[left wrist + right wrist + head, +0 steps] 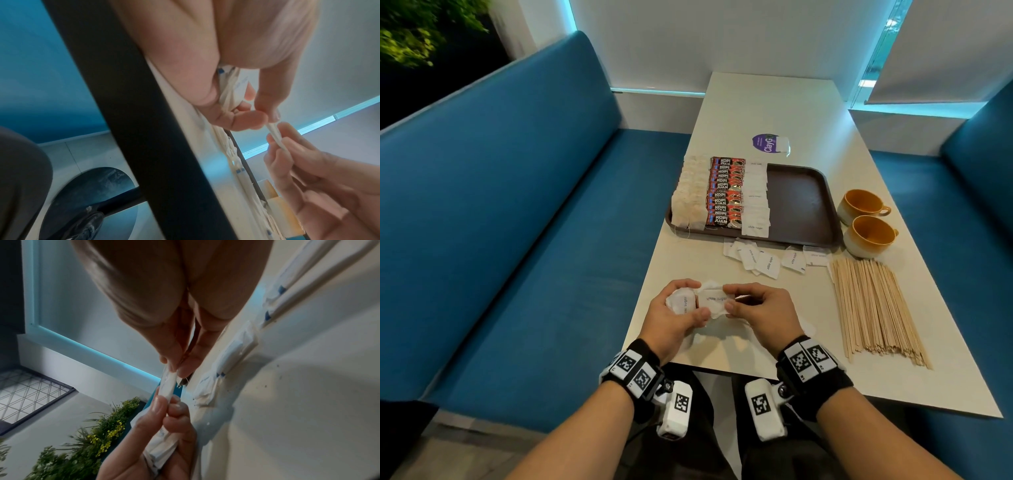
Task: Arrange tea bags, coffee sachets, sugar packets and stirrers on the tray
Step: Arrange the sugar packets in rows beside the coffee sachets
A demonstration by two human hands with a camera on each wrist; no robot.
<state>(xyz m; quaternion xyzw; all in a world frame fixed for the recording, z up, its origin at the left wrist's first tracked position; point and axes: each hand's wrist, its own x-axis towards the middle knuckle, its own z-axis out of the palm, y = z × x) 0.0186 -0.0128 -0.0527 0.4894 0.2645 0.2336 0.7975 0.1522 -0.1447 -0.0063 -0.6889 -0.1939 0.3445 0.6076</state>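
Both hands sit over the table's near edge. Left hand bunches a wad of sugar packets and pinches one end of a single packet; right hand pinches the other end.

Risk: both pull at once, the paper tears, or the wad slips and scatters.

Packet lies flat, long axis left-right along the near edge, print facing up.

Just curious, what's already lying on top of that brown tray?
On the tray, left part: a row of tea bags, a row of coffee sachets, a row of sugar packets. They overlap, so how many of each stays hidden.
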